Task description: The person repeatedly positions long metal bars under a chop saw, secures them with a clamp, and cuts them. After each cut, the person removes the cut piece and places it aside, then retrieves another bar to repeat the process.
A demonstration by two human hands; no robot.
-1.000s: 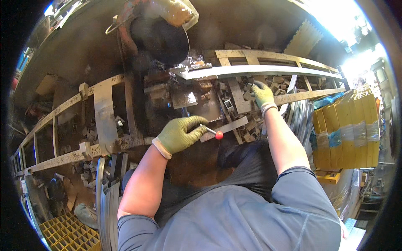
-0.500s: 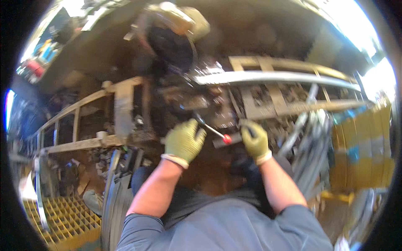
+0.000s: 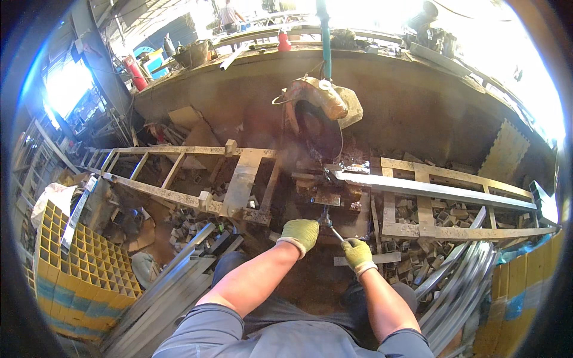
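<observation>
My right hand (image 3: 359,254), in a yellow-green glove, is closed around the lever handle (image 3: 337,234) of a screw clamp (image 3: 326,216). Next to the clamp's hub, my left hand (image 3: 301,234), gloved alike, has its fingers curled; what they hold is hidden. Beyond the hands, the clamp's metal jaw block (image 3: 327,197) sits on the saw bed. A long silver metal tube (image 3: 436,190) reaches from the clamp area to the right. Above its left end hangs a cut-off saw (image 3: 316,98) with a large dark disc (image 3: 320,128).
Ladder-like support frames (image 3: 239,185) extend left and right, with many short tube offcuts (image 3: 412,262) beneath. Long metal profiles (image 3: 161,292) lie at lower left, more (image 3: 462,286) at right. Yellow stacked tubes (image 3: 83,256) stand at far left. Behind the saw, a person (image 3: 229,17) is in the background.
My right hand, apart from the lever before, now grips it; the red knob no longer shows. My left hand's spread fingers have curled in beside the hub. The view has shifted, showing more background.
</observation>
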